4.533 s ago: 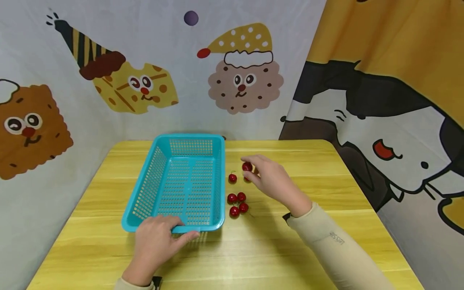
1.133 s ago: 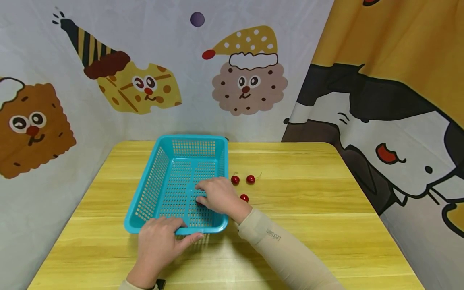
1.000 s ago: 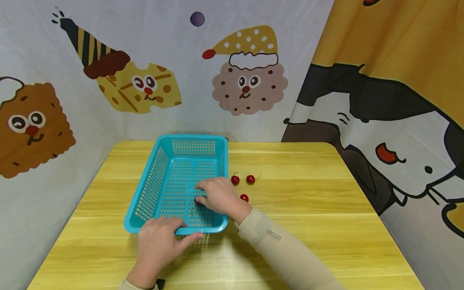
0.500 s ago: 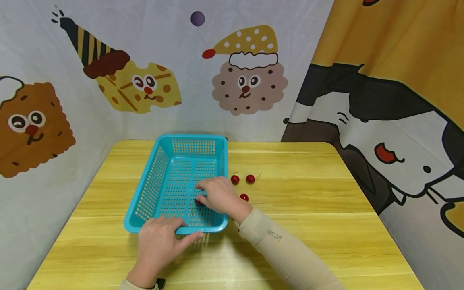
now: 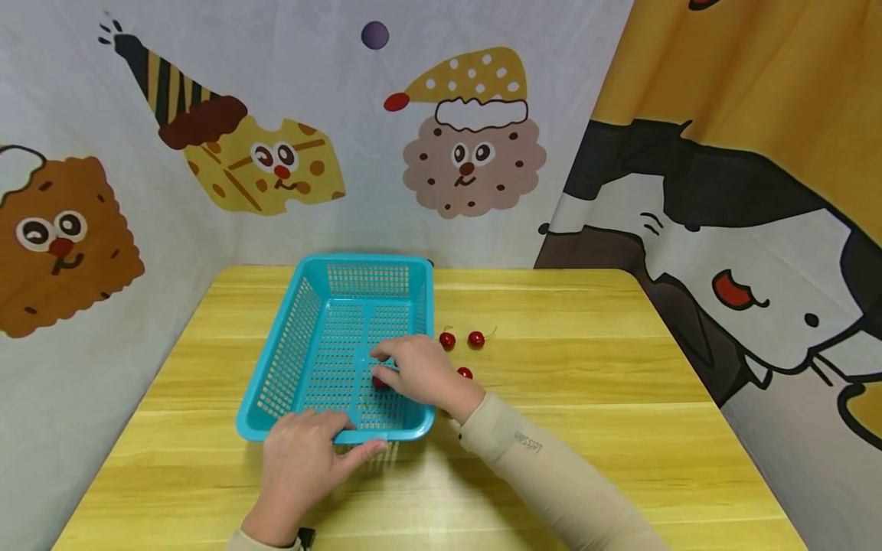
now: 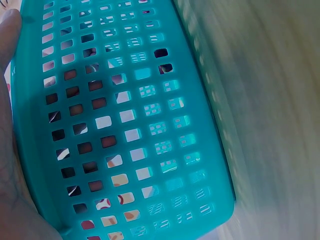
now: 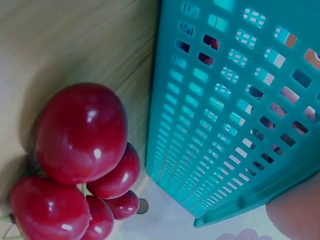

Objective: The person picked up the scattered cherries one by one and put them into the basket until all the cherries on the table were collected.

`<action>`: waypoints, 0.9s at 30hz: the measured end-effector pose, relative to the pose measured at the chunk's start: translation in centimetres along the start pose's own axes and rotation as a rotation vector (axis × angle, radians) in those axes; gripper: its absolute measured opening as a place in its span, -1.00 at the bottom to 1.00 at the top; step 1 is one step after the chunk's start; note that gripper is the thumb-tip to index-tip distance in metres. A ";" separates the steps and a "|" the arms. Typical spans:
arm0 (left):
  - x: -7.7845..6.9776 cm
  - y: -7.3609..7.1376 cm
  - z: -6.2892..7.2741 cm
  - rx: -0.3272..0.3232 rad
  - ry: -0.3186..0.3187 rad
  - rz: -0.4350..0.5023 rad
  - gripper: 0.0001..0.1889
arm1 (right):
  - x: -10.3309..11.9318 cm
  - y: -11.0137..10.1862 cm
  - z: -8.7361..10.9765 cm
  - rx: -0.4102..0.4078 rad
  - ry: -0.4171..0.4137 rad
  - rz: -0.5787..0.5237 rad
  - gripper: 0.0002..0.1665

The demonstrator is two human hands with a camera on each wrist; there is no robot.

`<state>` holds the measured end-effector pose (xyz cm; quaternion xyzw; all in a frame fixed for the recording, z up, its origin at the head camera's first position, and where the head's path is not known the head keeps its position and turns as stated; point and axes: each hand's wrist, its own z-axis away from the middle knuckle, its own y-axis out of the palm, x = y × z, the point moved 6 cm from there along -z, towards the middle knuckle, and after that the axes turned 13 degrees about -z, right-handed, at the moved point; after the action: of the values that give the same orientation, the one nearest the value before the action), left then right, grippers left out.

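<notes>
My left hand (image 5: 303,455) grips the near rim of a turquoise perforated plastic basket (image 5: 430,298), thumb outside and fingers over the edge. In the left wrist view part of that hand lies along the rim of the basket (image 6: 29,125). Inside the basket, my right hand (image 5: 420,371) is low over its right part, thumb and forefinger apart. A dark red cherry (image 5: 380,382) lies just under the thumb, partly hidden. Outside, by the basket's right side, are a stemmed cherry (image 5: 447,340), another cherry (image 5: 476,339) and a half-hidden cherry (image 5: 465,373).
The basket stands on a yellow wood-grain table (image 5: 565,367). Behind it hangs a cartoon-printed cloth (image 5: 289,237). The right wrist view shows a close cluster of several cherries (image 7: 82,132) on the table, beside the basket's perforated wall.
Since the earliest frame, my right hand has come left from the table cherries into the basket, and fewer cherries show outside. Lately its thumb has risen slightly off the cherry. The left hand keeps its grip.
</notes>
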<state>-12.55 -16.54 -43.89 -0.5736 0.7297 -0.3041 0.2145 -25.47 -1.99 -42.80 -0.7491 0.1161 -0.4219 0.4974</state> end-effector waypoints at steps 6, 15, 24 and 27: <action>-0.1 0.0 0.0 -0.014 -0.003 0.005 -0.19 | -0.1 -0.8 0.8 -0.049 -0.046 -0.102 -0.69; -0.1 0.1 -0.1 0.010 0.002 -0.006 -0.18 | -0.9 -2.8 3.8 -0.284 -0.224 -0.115 -0.82; -0.1 0.2 0.0 0.051 -0.009 -0.004 -0.15 | -4.1 -4.0 7.3 -0.341 -0.047 -0.178 -0.73; 0.0 0.3 0.1 0.061 -0.007 -0.004 -0.23 | -4.9 -3.8 8.1 -0.298 0.006 -0.178 -0.81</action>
<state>-12.70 -16.54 -44.15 -0.5694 0.7181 -0.3248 0.2338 -23.39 8.02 -43.38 -0.8206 0.1121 -0.4445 0.3414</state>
